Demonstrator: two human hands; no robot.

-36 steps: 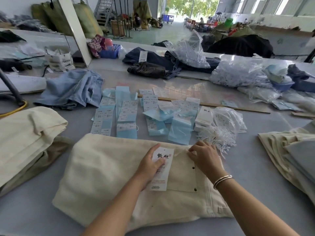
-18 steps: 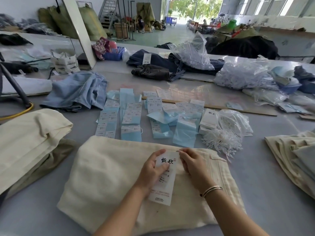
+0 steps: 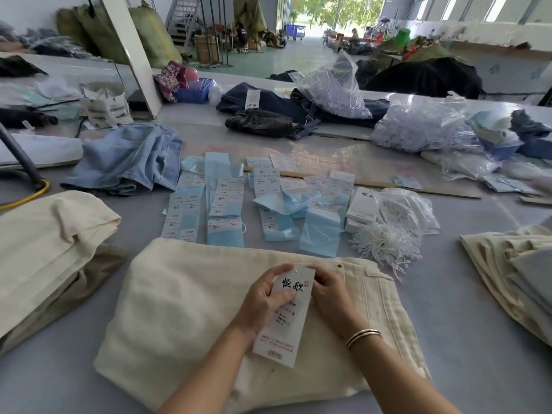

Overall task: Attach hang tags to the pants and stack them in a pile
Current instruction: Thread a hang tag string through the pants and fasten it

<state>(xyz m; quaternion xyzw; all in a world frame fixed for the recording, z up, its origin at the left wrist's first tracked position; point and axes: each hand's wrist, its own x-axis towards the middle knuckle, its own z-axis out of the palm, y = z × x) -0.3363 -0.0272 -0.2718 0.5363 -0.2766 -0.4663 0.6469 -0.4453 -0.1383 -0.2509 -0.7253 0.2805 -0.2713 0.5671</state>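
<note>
Hang tag (image 3: 285, 312) pinched in your left hand (image 3: 263, 297), right hand (image 3: 327, 289) gripping its top edge: keep it steady over the cream pants (image 3: 185, 297) while fastening.

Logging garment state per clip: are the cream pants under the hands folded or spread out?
Folded. The cream pants lie as a compact layered block, with a rounded fold along the near left edge.

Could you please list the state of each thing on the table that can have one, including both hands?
Hang tag: held upright over the pants, not visibly attached.
Cream pants: folded, flat on the table.
Left hand: grips the tag's left edge.
Right hand: pinches the tag's upper right edge.
Cream pile: folded, stacked at left.
Tag strings: loose bundle, spilling from a bag.
Blue jeans: crumpled, unfolded.
</note>
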